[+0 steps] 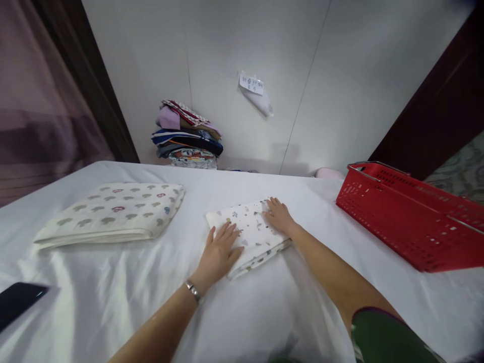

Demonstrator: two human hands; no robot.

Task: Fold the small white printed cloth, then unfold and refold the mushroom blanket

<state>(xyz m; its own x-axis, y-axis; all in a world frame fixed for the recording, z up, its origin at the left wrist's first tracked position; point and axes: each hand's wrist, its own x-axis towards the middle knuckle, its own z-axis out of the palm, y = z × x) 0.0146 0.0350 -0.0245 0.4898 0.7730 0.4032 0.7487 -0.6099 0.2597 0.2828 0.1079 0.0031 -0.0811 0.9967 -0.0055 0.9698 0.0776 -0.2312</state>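
Observation:
A small folded white cloth point(250, 229) with little coloured specks lies in the middle of a table covered with a white sheet point(113, 292). My left hand point(219, 252) rests flat on its near left corner, fingers stretched out; a bracelet circles that wrist. My right hand point(279, 216) lies flat on the cloth's far right edge, fingers spread. Neither hand grips anything.
A larger folded white cloth point(113, 212) with grey and red prints lies to the left. A red plastic basket point(412, 222) stands at the right. A pile of folded clothes point(187, 136) leans by the wall. A black phone point(17, 302) lies at the near left.

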